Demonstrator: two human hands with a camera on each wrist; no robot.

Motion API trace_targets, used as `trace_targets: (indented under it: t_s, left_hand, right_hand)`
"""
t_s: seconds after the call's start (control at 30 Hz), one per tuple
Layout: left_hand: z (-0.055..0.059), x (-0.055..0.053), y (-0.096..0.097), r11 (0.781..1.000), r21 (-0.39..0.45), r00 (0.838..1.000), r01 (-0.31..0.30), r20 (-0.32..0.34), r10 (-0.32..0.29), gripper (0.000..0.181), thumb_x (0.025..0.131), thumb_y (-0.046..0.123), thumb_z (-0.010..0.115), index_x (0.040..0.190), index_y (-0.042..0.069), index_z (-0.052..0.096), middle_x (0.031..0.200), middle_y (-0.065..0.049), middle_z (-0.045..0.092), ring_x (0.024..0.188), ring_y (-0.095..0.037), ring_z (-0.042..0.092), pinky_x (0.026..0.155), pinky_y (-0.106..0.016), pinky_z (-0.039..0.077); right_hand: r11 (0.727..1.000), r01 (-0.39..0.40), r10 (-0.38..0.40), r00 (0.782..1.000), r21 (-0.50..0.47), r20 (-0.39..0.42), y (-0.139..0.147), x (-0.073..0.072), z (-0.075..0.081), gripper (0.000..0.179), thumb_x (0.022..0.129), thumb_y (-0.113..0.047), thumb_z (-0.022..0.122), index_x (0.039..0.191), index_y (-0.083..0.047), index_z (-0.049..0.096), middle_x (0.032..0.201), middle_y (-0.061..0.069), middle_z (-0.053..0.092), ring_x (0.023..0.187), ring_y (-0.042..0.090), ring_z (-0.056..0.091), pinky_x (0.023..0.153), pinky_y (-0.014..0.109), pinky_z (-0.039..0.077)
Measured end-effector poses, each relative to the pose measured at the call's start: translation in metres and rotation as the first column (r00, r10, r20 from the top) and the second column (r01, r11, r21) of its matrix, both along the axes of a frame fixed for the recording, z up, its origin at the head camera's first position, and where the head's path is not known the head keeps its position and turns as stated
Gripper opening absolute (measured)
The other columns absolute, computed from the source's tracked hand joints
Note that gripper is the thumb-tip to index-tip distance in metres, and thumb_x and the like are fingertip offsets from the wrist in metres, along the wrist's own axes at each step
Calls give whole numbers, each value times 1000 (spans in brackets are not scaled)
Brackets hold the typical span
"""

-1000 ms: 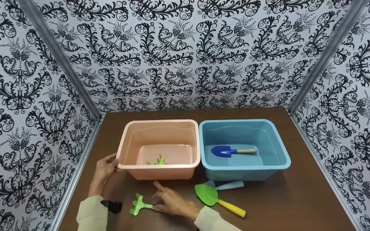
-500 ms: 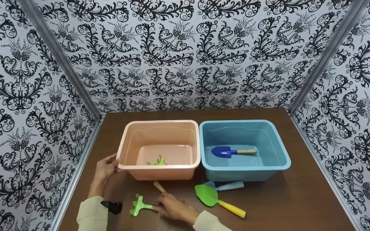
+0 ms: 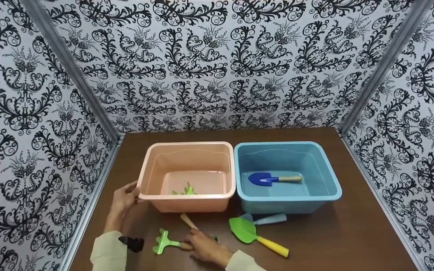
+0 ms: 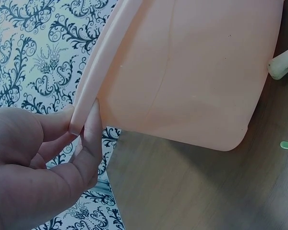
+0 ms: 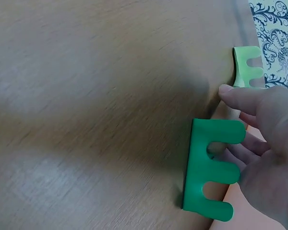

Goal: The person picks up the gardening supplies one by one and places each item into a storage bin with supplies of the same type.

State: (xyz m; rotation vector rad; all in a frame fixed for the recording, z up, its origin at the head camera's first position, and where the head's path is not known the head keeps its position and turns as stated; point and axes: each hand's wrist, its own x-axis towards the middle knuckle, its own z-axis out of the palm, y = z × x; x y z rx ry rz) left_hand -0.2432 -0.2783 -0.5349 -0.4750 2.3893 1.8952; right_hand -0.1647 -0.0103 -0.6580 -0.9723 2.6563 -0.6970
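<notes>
In the head view my left hand [image 3: 124,199] pinches the left front rim of a peach plastic tub [image 3: 188,206]. The left wrist view shows the thumb and fingers on both sides of that rim [image 4: 93,79]. My right hand [image 3: 206,245] is low over the table, fingers curled at a dark green hand rake [image 5: 199,167] with a wooden handle [image 3: 190,221]; its three-pronged head lies by the palm in the right wrist view. Just left of this hand lies a light green hand rake [image 3: 162,241], its wooden handle end close to the fingertips.
A blue tub [image 3: 288,205] stands against the peach one, with a blue trowel [image 3: 264,179] inside. Green prongs [image 3: 187,189] show inside the peach tub. In front lie a green trowel [image 3: 243,229] with yellow handle and a grey-blue tool [image 3: 271,219]. Patterned walls surround the table [image 3: 337,237].
My right hand has drawn slightly back from the wooden handle's far end, and its extended finger has curled in. Dark green now shows beside it. The left hand keeps its hold.
</notes>
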Motion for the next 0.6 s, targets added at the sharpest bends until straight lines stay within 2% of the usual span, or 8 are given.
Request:
trace_targets:
  t_s: [0.27,0.5,0.6]
  left_hand:
    - [0,0,-1,1000,-5,1000,10,6,-10,47,103,5,51,144,-15,40,139,-39,50,79,-10,71,68,-24,62]
    - [1,3,0,1000,-14,1000,17,16,-17,48,104,7,50,147,-12,39,140,-38,49,80,-7,69,67,-20,59]
    - [0,2,0,1000,-14,1000,11,16,-11,47,104,6,50,146,-12,40,141,-38,48,84,-11,70,67,-20,59]
  right_hand:
    - [999,21,-21,1000,38,7,-2,-1,0,39,82,-16,83,118,-20,69,114,-4,61,99,6,61,79,22,56]
    - [997,-30,34,998,75,-49,-4,-4,-2,25,83,-18,82,106,-16,72,95,-1,62,79,6,60,63,19,52]
    - [995,-38,43,998,96,-54,-4,-3,0,20,87,-21,79,105,-16,71,94,0,61,78,7,59,62,20,51]
